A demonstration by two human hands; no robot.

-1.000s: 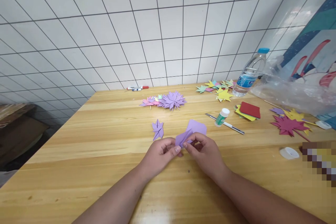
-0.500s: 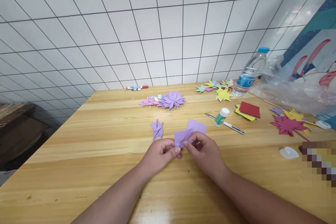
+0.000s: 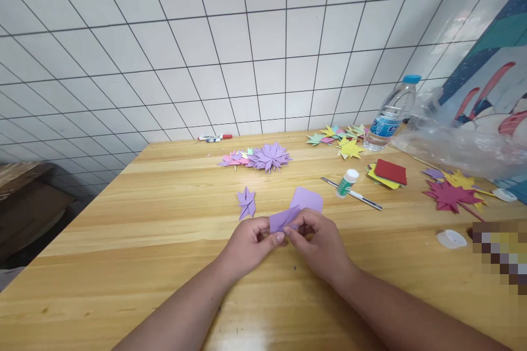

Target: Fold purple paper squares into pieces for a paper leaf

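A partly folded piece of purple paper (image 3: 283, 220) is pinched between both hands above the table. My left hand (image 3: 250, 240) is closed on its left end, thumb in front. My right hand (image 3: 318, 237) grips the right end with thumb and fingers, hiding part of it. Just behind the right hand, a flat purple paper sheet (image 3: 308, 199) lies on the wood. Left of the sheet is a small purple folded-paper piece with pointed tips (image 3: 246, 203). Farther back sits a many-pointed purple paper flower (image 3: 272, 157).
Right of the hands, a glue stick (image 3: 347, 184) stands by a craft knife (image 3: 364, 199). Beyond are red and yellow paper squares (image 3: 390, 171), a water bottle (image 3: 389, 115), and a dark red paper leaf (image 3: 450, 196). Markers (image 3: 215, 137) lie near the tiled wall (image 3: 265, 77).
The purple paper between my hands has tipped lower and now looks narrower, its upper edge folded down. Both hands stay nearly in place.
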